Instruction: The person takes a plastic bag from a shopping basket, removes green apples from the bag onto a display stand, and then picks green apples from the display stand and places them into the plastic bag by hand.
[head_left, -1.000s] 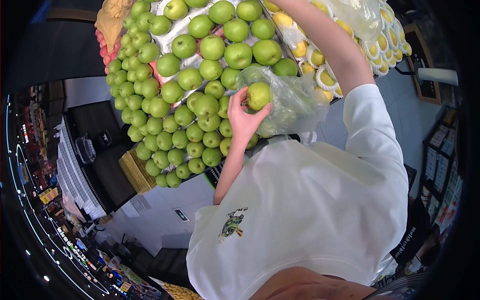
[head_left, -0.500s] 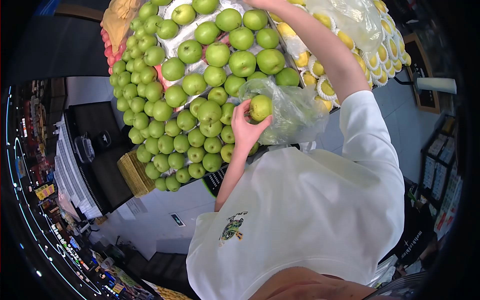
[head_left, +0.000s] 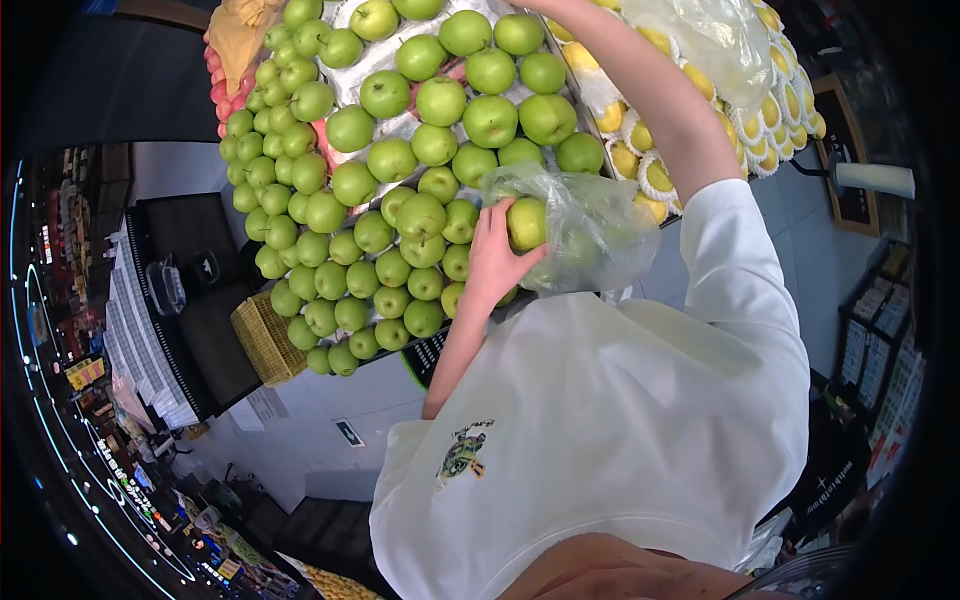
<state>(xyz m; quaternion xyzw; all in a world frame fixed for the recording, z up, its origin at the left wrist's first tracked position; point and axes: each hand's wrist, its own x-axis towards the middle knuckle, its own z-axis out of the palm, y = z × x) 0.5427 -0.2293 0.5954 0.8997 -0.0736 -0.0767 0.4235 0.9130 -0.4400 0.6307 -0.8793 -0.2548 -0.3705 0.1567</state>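
Note:
My left hand (head_left: 497, 255) is curled around a yellow-green apple (head_left: 527, 225), thumb on the near side and fingers on the far side. The apple sits at the mouth of a clear plastic bag (head_left: 605, 235), and the bag's film gathers beside my fingers. Through the film I make out more green shapes, blurred. My right arm (head_left: 660, 90) stretches forward over the display, and its hand lies beyond the top edge of the view. Beneath and around my left hand are rows of green apples (head_left: 421, 214).
To the right, yellow fruit in white foam nets (head_left: 655, 178) lies under a sheet of clear plastic (head_left: 715, 45). Red fruit (head_left: 222, 85) shows at the far left. A yellow woven basket (head_left: 268, 340) stands beside the display. A roll of bags (head_left: 875, 180) hangs at the right.
The apple in my left hand sits slightly lower and deeper at the bag's mouth, with my fingers closer over it. My right hand has slipped past the top edge.

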